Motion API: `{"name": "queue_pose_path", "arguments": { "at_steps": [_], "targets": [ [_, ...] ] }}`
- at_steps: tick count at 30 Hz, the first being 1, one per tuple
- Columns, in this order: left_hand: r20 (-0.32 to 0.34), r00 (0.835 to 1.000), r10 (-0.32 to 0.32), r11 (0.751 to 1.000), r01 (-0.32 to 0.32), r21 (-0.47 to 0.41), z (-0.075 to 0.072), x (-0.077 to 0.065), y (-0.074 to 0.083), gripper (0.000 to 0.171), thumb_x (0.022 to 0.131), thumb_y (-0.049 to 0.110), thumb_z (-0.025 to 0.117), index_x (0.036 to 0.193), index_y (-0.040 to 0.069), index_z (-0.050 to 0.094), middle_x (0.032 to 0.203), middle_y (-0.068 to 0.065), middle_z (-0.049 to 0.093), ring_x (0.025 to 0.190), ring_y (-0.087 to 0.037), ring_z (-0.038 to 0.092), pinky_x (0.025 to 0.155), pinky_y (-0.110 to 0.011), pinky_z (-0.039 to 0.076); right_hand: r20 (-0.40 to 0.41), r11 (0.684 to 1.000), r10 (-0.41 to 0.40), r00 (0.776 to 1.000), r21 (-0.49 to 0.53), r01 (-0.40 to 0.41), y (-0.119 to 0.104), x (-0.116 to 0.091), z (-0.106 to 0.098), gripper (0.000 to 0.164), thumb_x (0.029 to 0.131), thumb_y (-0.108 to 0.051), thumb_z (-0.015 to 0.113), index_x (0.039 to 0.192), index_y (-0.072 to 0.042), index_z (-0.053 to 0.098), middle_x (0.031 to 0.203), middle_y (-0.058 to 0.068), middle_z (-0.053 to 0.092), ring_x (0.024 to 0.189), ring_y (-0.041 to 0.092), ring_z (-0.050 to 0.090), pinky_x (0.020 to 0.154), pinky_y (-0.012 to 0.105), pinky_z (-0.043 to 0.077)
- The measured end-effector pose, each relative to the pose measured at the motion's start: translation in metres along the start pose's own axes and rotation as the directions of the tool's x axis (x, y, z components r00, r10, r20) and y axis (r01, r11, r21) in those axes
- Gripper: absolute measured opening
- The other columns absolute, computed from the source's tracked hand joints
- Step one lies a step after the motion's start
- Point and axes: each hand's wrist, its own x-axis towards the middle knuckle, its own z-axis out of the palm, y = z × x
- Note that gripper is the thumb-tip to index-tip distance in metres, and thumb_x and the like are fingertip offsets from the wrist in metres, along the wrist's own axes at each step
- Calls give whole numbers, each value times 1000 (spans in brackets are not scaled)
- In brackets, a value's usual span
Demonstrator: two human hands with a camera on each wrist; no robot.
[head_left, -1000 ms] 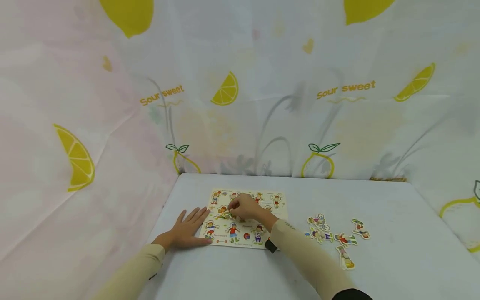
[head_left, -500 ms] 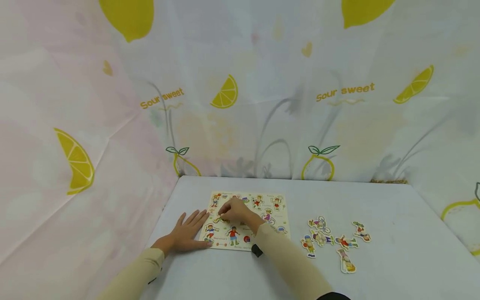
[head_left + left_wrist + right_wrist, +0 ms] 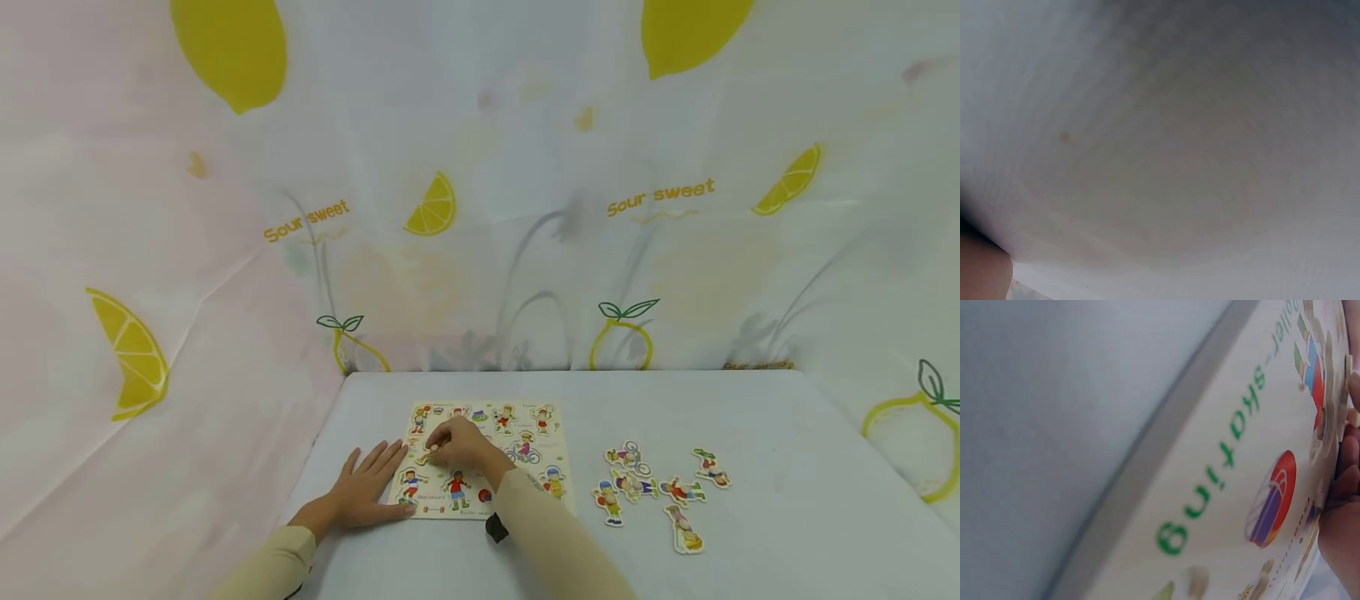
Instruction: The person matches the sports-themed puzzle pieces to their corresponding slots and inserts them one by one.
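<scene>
A cream wooden puzzle board (image 3: 437, 490) printed with children at sports lies at the left of the table. My right hand (image 3: 463, 443) reaches over it and pinches a small figure-shaped puzzle piece (image 3: 424, 458) near the board's left side, mostly covered by the fingers. In the right wrist view, the fingers (image 3: 1349, 478) are down close over the board, past a printed red and purple ball (image 3: 1274, 499). My left hand (image 3: 362, 493) rests flat, fingers spread, its thumb at the board's lower left edge. The left wrist view holds mostly blurred white surface.
Right of the board lie several loose puzzle pieces: a cyclist (image 3: 630, 457), a blue-capped figure (image 3: 609, 503), a red-shirted figure (image 3: 683, 490), one further right (image 3: 711, 468) and one in front (image 3: 684, 532). A lemon-print cloth (image 3: 480, 275) hangs behind the white table (image 3: 757, 550).
My right hand has moved left and a little toward the front over the board, keeping the puzzle piece. The left hand stays where it was. The head view has tilted up slightly.
</scene>
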Motion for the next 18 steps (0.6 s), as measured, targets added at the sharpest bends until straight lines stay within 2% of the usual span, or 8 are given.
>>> {"name": "queue_pose_path", "arguments": {
  "at_steps": [4, 8, 13, 18],
  "targets": [
    [-15, 1000, 12, 1000, -12, -10, 1, -3, -1, 102, 84, 75, 54, 158, 13, 22, 165, -9, 21, 152, -36, 18, 116, -69, 6, 4, 1000, 0, 1000, -8, 0, -1, -2, 2, 16, 80, -10, 82, 95, -9, 76, 84, -4, 64, 71, 7, 55, 64, 22, 49],
    [-29, 999, 29, 999, -30, -32, 3, -2, -3, 102, 84, 74, 54, 158, 13, 21, 165, -10, 22, 151, -37, 18, 116, -68, 4, 7, 1000, 3, 1000, -21, -3, -3, -4, 1, 14, 83, -9, 79, 96, -9, 77, 86, -3, 65, 73, 8, 55, 64, 23, 49],
    [-20, 1000, 15, 1000, -15, -26, -3, 0, -1, 102, 85, 74, 53, 159, 14, 20, 166, -8, 20, 152, -36, 15, 117, -67, 3, 16, 999, 0, 1000, -39, 0, -9, -2, -5, 12, 86, -8, 76, 98, -8, 76, 88, 0, 66, 72, 9, 54, 63, 23, 47],
    [-20, 1000, 5, 999, -6, -43, 6, -2, -5, 104, 83, 76, 53, 159, 15, 18, 166, -7, 18, 153, -34, 14, 117, -67, 0, 33, 999, 1, 999, -40, 0, -7, -3, -1, 11, 86, -8, 75, 97, -8, 76, 85, -1, 65, 70, 9, 53, 61, 22, 47]
  ]
}}
